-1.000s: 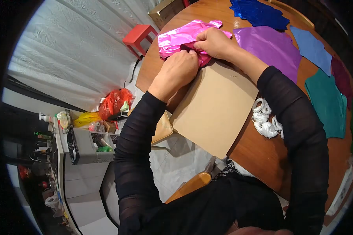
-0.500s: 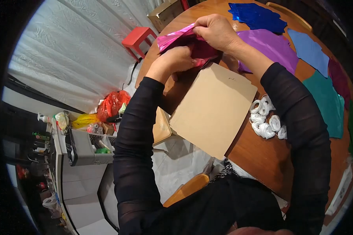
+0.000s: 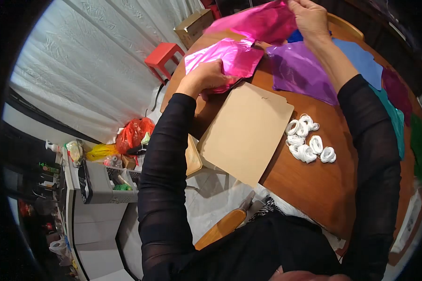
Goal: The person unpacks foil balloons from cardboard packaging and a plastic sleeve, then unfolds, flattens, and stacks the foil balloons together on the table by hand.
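My right hand [image 3: 309, 21] is raised at the top, its fingers pinching the corner of a shiny pink foil sheet [image 3: 262, 21] that hangs out to the left, blurred by motion. Lower down, my left hand [image 3: 205, 77] grips the near edge of another piece of pink foil [image 3: 234, 58], thumb on top and some fingers hidden beneath. Close to that hand lies a stack of tan cardboard [image 3: 246, 133], overhanging the table's edge. A purple foil sheet [image 3: 300, 70] rests below my right wrist.
White string bundles [image 3: 302, 140] sit on the brown round table [image 3: 314, 187]. Light blue [image 3: 361, 61], teal [image 3: 393, 117], maroon [image 3: 397, 89] and green sheets [image 3: 419, 145] lie along its right side. A red stool [image 3: 164, 56] and a cardboard box [image 3: 193, 27] stand beyond the left edge.
My right hand has moved up and right, lifting one pink sheet away from the other. My left hand stays at the lower pink foil. The view has shifted slightly.
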`<state>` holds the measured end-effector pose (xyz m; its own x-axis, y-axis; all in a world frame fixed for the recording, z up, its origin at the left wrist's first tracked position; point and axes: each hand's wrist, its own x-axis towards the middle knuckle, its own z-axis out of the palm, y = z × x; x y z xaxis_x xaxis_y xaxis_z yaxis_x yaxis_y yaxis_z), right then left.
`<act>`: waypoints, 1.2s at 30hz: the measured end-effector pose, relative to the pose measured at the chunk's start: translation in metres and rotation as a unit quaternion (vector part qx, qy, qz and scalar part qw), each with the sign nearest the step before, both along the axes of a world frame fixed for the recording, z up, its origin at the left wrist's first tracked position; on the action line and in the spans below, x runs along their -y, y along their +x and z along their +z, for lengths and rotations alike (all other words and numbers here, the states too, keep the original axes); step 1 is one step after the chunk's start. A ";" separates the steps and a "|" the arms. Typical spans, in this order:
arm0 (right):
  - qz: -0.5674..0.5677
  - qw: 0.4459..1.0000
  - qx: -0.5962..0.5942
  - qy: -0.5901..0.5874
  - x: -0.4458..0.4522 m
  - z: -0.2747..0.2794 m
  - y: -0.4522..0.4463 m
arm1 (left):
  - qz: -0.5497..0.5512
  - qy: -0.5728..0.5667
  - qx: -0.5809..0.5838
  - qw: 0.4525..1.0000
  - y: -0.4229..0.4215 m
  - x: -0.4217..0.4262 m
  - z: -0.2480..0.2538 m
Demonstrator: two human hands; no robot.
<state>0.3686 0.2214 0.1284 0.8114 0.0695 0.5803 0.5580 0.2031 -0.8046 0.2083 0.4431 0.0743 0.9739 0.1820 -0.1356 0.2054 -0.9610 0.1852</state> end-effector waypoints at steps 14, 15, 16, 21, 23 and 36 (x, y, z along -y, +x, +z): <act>-0.077 0.974 0.103 -0.186 0.213 0.059 -0.085 | -0.013 -0.008 0.026 1.000 -0.004 0.000 -0.003; -0.148 0.952 0.101 -0.248 0.229 0.062 -0.107 | -0.015 0.004 0.017 1.000 -0.001 -0.002 -0.005; -0.164 0.938 0.163 -0.257 0.247 0.063 -0.124 | -0.028 0.002 0.020 0.999 -0.003 0.005 0.000; -0.156 0.871 0.332 -0.326 0.331 0.057 -0.198 | 0.085 -0.064 0.022 0.994 -0.029 0.034 0.019; -0.137 0.833 0.384 -0.373 0.361 0.055 -0.230 | 0.030 0.029 0.121 0.992 -0.032 0.042 0.014; -0.105 0.853 0.193 -0.473 0.463 -0.066 -0.346 | -0.375 0.057 0.276 0.883 -0.118 0.282 0.051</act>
